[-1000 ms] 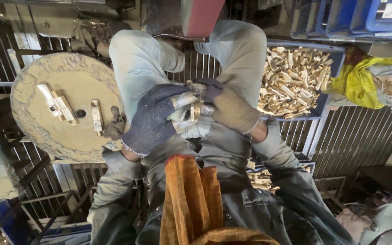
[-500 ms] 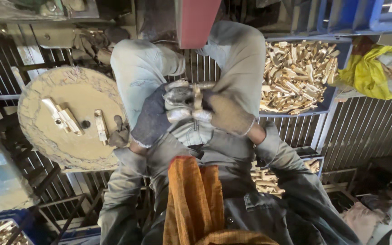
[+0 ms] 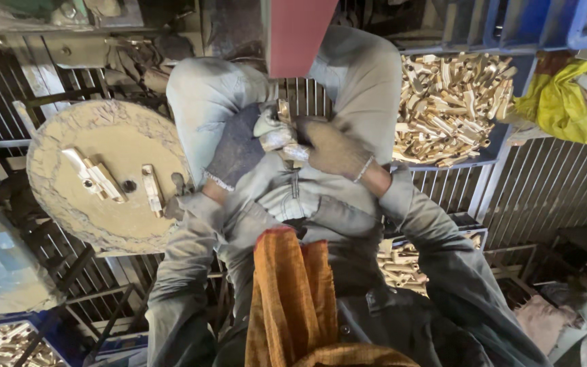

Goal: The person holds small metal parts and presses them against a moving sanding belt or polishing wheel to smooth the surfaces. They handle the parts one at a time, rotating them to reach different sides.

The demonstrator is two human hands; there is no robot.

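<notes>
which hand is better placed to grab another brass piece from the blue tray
Right, probably. The right hand sits on the same side as the blue tray of brass pieces. The left hand would have to cross over. Both hands currently grip one brass part between the knees.

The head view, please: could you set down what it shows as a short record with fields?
left hand: left hand in a dark glove, closed on a small brass part between the knees
right hand: right hand in a tan glove, gripping the same part from the other side
above the hands: red belt hanging down
person's left: round dusty disc with brass pieces lying on it
person's right: blue tray heaped with brass parts
lap: orange cloth
far right: yellow cloth
</notes>
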